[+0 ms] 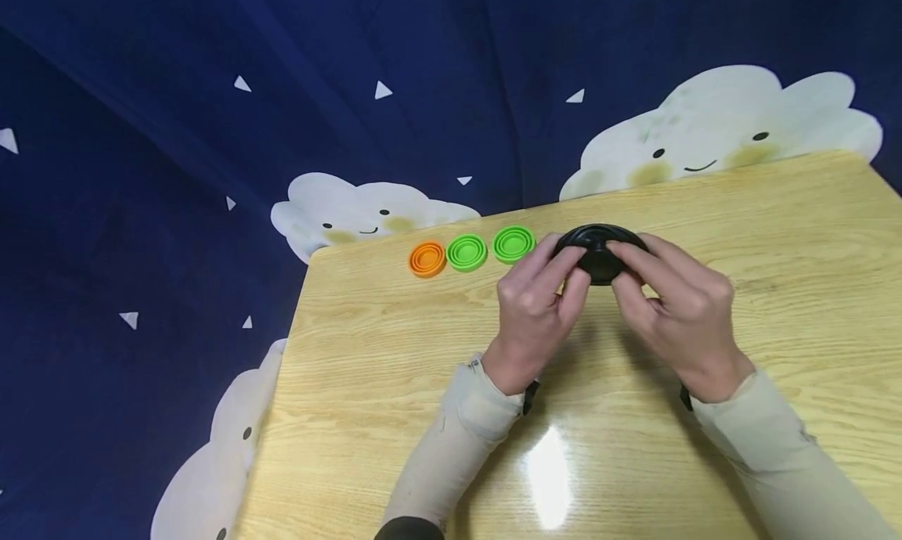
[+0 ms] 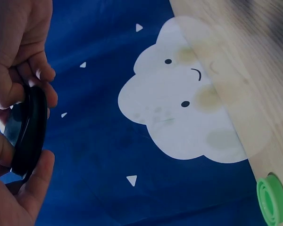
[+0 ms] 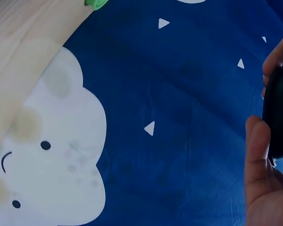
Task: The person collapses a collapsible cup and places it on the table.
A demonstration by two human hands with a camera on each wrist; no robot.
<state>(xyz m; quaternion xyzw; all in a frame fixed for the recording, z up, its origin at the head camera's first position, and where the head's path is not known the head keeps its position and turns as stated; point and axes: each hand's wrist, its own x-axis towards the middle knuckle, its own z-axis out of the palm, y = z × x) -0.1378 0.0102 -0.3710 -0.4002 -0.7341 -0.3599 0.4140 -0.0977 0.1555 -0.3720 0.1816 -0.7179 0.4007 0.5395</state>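
Both hands hold a black round collapsible cup point(image 1: 600, 271) above the far part of the wooden table. Folded flat, it shows ringed ridges on the side facing me in the head view. My left hand point(image 1: 533, 304) pinches its left edge, the thumb low and the fingers over the top. On the opposite edge my right hand point(image 1: 680, 309) grips it the same way, fingertips close to the middle. Seen edge-on in the left wrist view, the cup point(image 2: 32, 134) is a thick dark disc between the two hands. The right wrist view catches only part of the cup point(image 3: 275, 115).
An orange collapsible cup point(image 1: 427, 259) and two green ones, the middle cup point(image 1: 467, 253) and the right cup point(image 1: 514, 244), lie flattened in a row left of the hands. Behind the wooden table point(image 1: 366, 368) hangs a dark blue curtain point(image 1: 423, 39) with clouds and triangles.
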